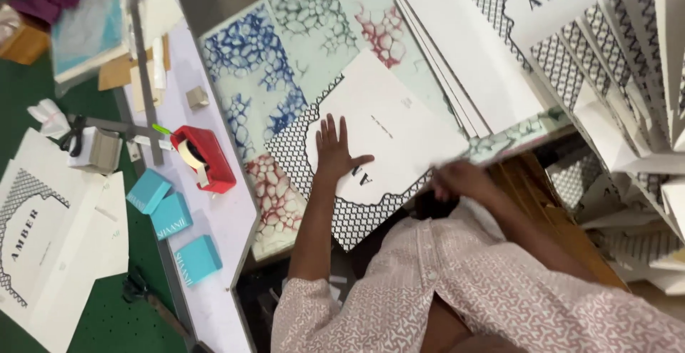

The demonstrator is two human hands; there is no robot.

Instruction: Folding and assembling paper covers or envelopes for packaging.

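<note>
My left hand (334, 152) lies flat, fingers spread, on a white printed sheet (399, 135) with a black lattice border. The sheet rests on a large marbled paper (285, 46) in blue, green and red that covers the table. My right hand (460, 179) is blurred at the sheet's near right edge, where the table ends. I cannot make out whether it grips the edge. Both sleeves are pink with a small pattern.
A stack of white sheets (471, 53) lies beyond the printed sheet. Folded lattice-print paper bags (628, 75) fan out on the right. To the left are a red tape dispenser (207, 157), three teal boxes (171, 214), a metal ruler (143, 68) and more printed sheets (36, 232).
</note>
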